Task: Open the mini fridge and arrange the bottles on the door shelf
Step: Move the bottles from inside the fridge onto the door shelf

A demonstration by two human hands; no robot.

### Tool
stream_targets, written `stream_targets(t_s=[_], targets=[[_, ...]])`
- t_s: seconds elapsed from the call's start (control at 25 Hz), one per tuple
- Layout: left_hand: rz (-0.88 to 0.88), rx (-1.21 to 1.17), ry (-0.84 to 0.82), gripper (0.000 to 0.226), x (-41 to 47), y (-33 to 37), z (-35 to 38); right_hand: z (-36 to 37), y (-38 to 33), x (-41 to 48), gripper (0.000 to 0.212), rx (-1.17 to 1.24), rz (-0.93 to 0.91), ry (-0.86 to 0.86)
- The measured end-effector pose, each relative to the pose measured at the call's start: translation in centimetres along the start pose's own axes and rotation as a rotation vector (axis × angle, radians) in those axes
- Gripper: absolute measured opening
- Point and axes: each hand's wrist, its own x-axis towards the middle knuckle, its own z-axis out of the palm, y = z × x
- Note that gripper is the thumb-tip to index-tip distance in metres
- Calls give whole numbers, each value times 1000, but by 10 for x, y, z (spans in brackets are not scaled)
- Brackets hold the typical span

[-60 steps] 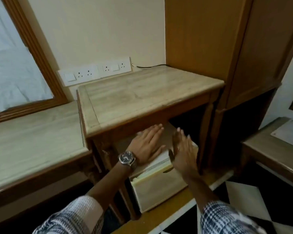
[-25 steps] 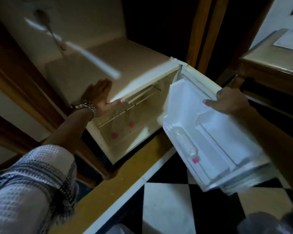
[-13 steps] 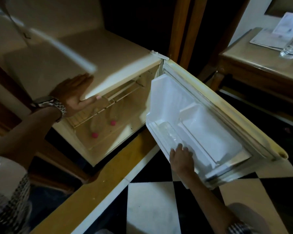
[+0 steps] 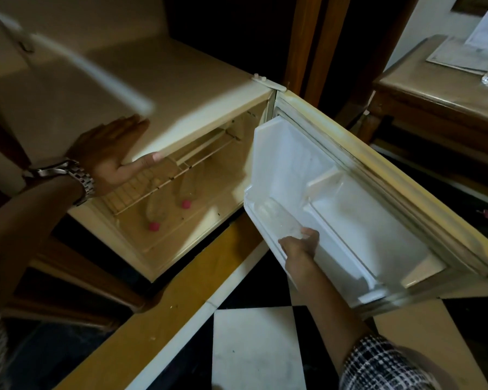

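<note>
The cream mini fridge (image 4: 181,88) stands open, its door (image 4: 383,175) swung out to the right. My left hand (image 4: 116,153), with a metal watch on the wrist, lies flat on the fridge's top front edge, thumb hooked under. My right hand (image 4: 300,244) is closed around the top of a clear plastic bottle (image 4: 276,218) that lies in the white door shelf (image 4: 262,220); its cap is hidden by my fingers. Inside the fridge, under the wire rack (image 4: 158,178), two clear bottles with pink caps (image 4: 155,218) (image 4: 185,198) lie on the floor.
A wooden post (image 4: 304,38) rises right behind the fridge hinge. A wooden side table (image 4: 434,85) at the right carries papers and a glass object. The floor below has black and white tiles (image 4: 254,347) and a yellow strip.
The fridge went from shut to open. My right hand left the door's top edge, dropped to the door shelf and closed on the bottle there. My left hand stays on the fridge top.
</note>
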Motion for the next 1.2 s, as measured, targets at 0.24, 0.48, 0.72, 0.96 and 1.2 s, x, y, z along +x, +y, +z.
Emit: stream_targets(t_s=[0.24,0.48,0.72,0.96,1.2], targets=[[-16,-11,-12,91,1,0,-3,31,-19,-22,26,-41,-330,139],[-22,2,-19,89,0,1,-2,47,-11,-42,51,-224,-1012,34],[-31,2,-31,89,2,1,-3,89,-68,-29,70,-398,-847,-48],[-19,20,-22,89,1,-1,1,103,-82,-28,67,-561,-743,60],[-14,29,-18,87,3,-2,2,80,-84,-16,74,-683,-1059,-126]])
